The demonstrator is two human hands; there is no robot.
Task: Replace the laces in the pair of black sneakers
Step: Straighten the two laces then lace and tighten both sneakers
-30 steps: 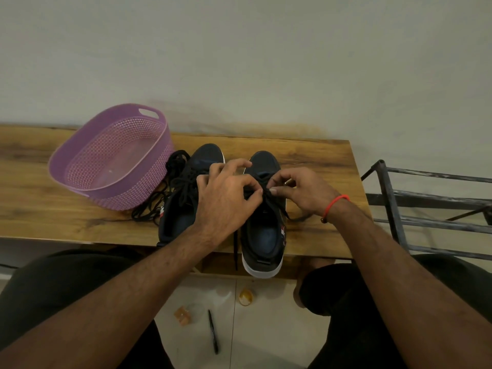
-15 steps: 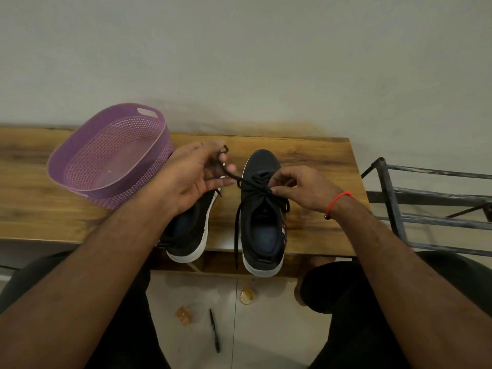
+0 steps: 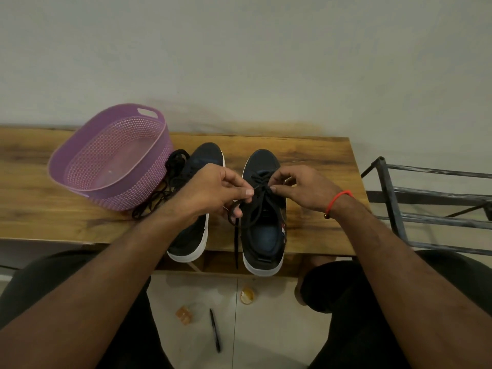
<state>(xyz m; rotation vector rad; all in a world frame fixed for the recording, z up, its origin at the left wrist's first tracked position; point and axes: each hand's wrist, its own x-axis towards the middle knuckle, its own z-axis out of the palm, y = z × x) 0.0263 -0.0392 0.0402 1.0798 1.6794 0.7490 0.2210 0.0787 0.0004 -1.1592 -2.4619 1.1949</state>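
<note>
Black sneakers, the left sneaker (image 3: 198, 209) and right sneaker (image 3: 263, 214), both mesh-topped and white-soled, stand side by side on the wood-grain counter (image 3: 319, 182) with toes toward the wall, beside a perforated purple basket (image 3: 111, 158), while the left hand (image 3: 213, 193) and right hand (image 3: 300, 187) each keep a pinching grip on the right shoe's black lace (image 3: 259, 193), no brand legible.

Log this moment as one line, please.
step: lacing right sneaker | left hand: pinches lace | right hand: pinches lace

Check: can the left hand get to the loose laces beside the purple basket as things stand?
Probably yes. The loose laces lie in the open on the bench just beyond the left hand, nothing over them. But that hand now pinches the lace of the right sneaker and would have to release it first.
</note>
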